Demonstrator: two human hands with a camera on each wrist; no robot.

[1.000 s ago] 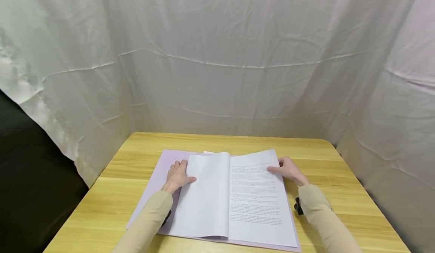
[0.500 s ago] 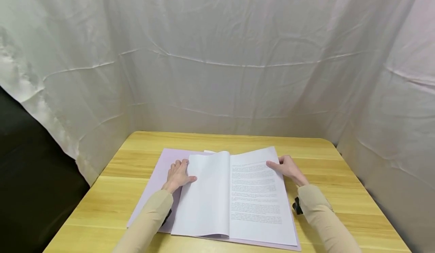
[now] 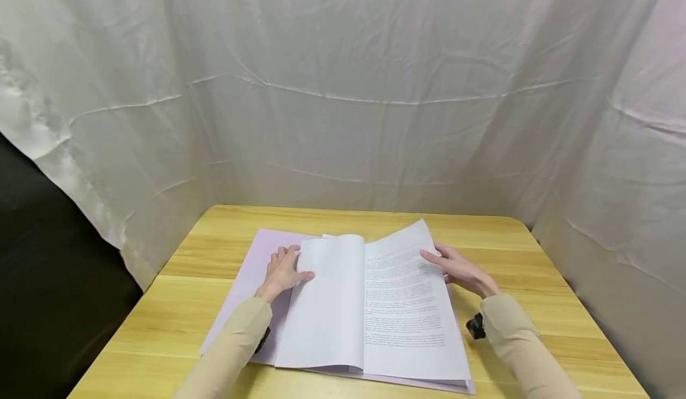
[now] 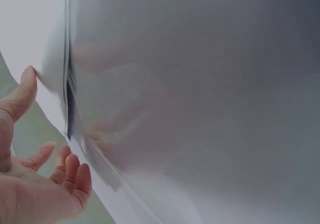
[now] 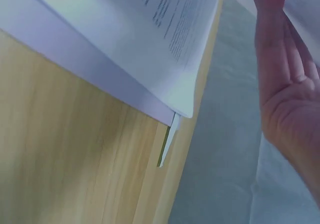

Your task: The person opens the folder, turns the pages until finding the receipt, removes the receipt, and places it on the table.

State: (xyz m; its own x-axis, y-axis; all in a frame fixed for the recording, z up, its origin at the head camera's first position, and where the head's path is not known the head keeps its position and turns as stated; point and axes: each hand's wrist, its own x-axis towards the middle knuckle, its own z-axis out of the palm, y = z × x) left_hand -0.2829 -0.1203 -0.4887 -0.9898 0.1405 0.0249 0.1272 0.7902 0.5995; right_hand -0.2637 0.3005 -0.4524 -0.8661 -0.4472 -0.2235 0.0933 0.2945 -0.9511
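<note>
A lilac folder point(image 3: 248, 280) lies spread on the table, holding a thick stack of white paper. A turned-over blank page point(image 3: 329, 304) covers its middle left. My left hand point(image 3: 281, 275) rests at that page's outer edge, thumb on the paper and fingers spread; the left wrist view shows the hand point(image 4: 50, 184) beside the cover's glossy surface point(image 4: 200, 108). My right hand point(image 3: 461, 269) pinches the printed right page point(image 3: 404, 309) near its upper outer edge, thumb on top and the other fingers partly hidden behind. The page's top corner is lifted and bent upward.
The wooden table point(image 3: 536, 292) has rounded far corners. Pale curtains point(image 3: 375, 131) hang behind and on both sides, with a dark cloth point(image 3: 48, 280) at the left. A narrow white slip point(image 5: 170, 139) sticks out past the folder's corner in the right wrist view.
The right page's top corner has risen and tilted leftward. My right hand has turned, fingers now straighter behind the page. My left hand has shifted slightly right along with the blank page's edge.
</note>
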